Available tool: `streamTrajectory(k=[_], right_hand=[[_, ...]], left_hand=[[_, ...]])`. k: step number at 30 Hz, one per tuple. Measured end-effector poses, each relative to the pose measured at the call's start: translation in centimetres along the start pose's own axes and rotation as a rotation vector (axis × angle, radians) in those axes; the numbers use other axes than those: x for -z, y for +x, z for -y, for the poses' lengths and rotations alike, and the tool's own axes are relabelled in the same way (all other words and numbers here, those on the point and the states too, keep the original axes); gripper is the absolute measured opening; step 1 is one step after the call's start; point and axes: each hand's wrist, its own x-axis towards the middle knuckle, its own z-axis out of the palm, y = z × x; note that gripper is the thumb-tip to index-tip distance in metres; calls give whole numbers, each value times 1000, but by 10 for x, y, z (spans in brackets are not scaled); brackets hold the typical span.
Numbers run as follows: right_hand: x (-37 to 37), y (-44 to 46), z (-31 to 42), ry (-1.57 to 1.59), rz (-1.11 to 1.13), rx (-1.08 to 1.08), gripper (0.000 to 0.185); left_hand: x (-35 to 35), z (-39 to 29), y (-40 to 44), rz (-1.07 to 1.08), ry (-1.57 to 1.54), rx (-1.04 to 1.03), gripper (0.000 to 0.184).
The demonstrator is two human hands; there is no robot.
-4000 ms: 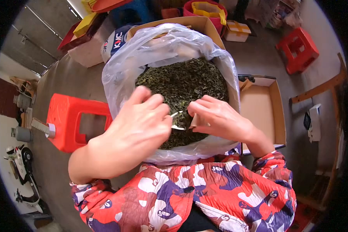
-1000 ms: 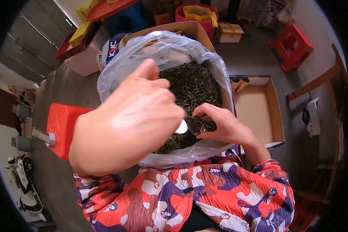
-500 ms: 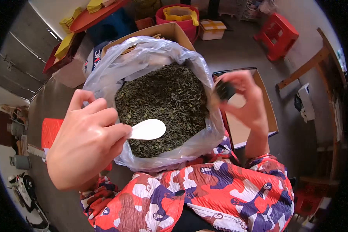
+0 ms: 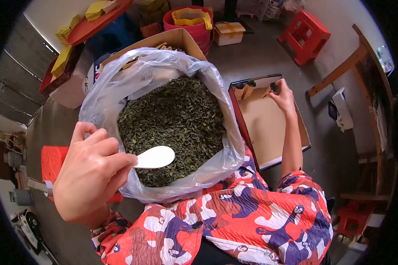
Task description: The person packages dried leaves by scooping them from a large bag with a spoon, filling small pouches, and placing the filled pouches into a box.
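Left hand (image 4: 90, 176) pinches spoon (image 4: 157, 157) above leaves (image 4: 177, 117). Right hand (image 4: 284, 98) pinches dark piece (image 4: 274, 88) at box's (image 4: 263, 128) far corner. Likely set-down step; calls for steady lowering, gentle release.

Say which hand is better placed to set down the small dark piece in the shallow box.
Right, I'd judge: the right hand holds the small dark piece at the far end of the shallow cardboard box, while the left hand holds a white spoon over the dried leaves.
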Motion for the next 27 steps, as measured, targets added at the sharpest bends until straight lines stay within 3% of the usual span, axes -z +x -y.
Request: streamTrajectory(k=[3, 8, 18, 27], right_hand=[[-44, 20, -42, -130, 25, -52, 53], [-93, 44, -67, -89, -39, -108, 59], [-104, 60, -74, -15, 55, -92, 66], [-92, 54, -71, 84, 64, -214, 70]], left_hand=[[-4, 1, -2, 15, -18, 3, 21], [-8, 2, -4, 39, -21, 18, 22], [-8, 4, -3, 108, -27, 14, 23], [-22, 2, 6, 73, -14, 27, 16]])
